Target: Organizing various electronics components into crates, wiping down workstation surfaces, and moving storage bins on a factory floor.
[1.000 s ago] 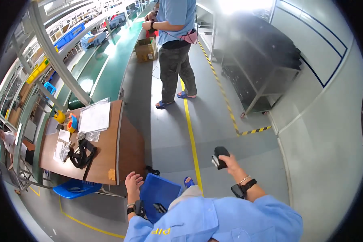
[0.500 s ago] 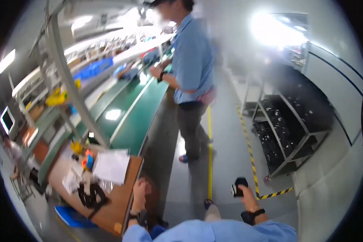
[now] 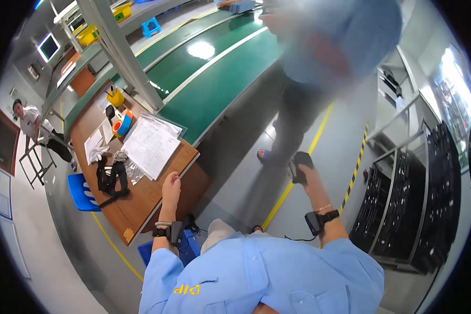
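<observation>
My left hand [image 3: 171, 189], fingers curled in a loose fist with nothing visible in it, is beside the near corner of the brown wooden table [image 3: 188, 158]. In my right hand [image 3: 310, 178], held out over the aisle, is a small black object [image 3: 302, 160]; blur hides its exact kind. On the table lie printed paper sheets [image 3: 152, 146] in a clear sleeve, black straps [image 3: 110, 178], pale gloves [image 3: 98, 152] and orange-and-blue tape rolls [image 3: 122, 124]. A yellow cup [image 3: 115, 97] with pens stands at the far end.
A person in a blue shirt [image 3: 345, 42] stands close ahead beside the green conveyor [image 3: 220, 91]. Racks of black parts [image 3: 397, 199] line the right. A blue stool [image 3: 81, 192] sits left of the table. Farther left is another person [image 3: 29, 118].
My view has swung down and left and come nearer the table. The person in blue now looms larger and blurred at the upper right. The black object stays in my right hand.
</observation>
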The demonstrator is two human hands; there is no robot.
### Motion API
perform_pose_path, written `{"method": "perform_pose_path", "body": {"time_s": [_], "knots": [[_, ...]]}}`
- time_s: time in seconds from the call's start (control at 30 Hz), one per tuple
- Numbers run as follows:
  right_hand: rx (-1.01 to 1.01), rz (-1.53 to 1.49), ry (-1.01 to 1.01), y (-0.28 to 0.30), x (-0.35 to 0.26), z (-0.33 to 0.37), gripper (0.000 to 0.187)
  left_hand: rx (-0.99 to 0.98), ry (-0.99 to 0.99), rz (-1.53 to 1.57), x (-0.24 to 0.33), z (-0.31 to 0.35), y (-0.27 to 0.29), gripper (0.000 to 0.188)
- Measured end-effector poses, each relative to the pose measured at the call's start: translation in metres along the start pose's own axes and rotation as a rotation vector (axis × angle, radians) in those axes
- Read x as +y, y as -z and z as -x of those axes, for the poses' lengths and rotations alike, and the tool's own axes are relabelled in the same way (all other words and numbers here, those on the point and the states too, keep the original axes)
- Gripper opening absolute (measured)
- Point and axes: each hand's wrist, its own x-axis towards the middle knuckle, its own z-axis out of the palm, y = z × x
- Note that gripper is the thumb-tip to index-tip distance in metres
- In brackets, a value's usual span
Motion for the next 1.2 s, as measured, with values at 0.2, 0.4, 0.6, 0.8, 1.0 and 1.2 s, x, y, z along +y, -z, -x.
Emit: {"method": "perform_pose_path", "body": {"time_s": [0.2,0.4,0.6,0.8,1.0,1.2], "knots": [[-0.143,0.119,-0.014,-0.128,-0.009,-0.078,0.036,0.104,-0.257,-0.418,0.005,-0.099,-0.012,0.039],[-0.302,0.193,0.179,-0.221,-0.016,-0.142,0.033,0.086,-0.363,-0.696,0.007,-0.197,-0.040,0.045],[-0.175,0.330,0.370,-0.242,-0.041,-0.256,0.032,-0.034,-0.433,-0.957,0.023,-0.250,-0.063,0.051],[0.052,0.972,1.178,-0.349,0.012,-0.330,0.031,-0.083,-0.431,-0.979,-0.001,-0.275,-0.064,0.050],[-0.864,1.175,1.288,-0.428,0.144,-0.339,0.012,-0.083,-0.386,-0.975,-0.021,-0.271,-0.064,0.052],[-0.831,1.391,1.182,-0.398,0.056,-0.512,0.025,-0.109,-0.321,-1.005,-0.015,-0.267,-0.064,0.054]]}}
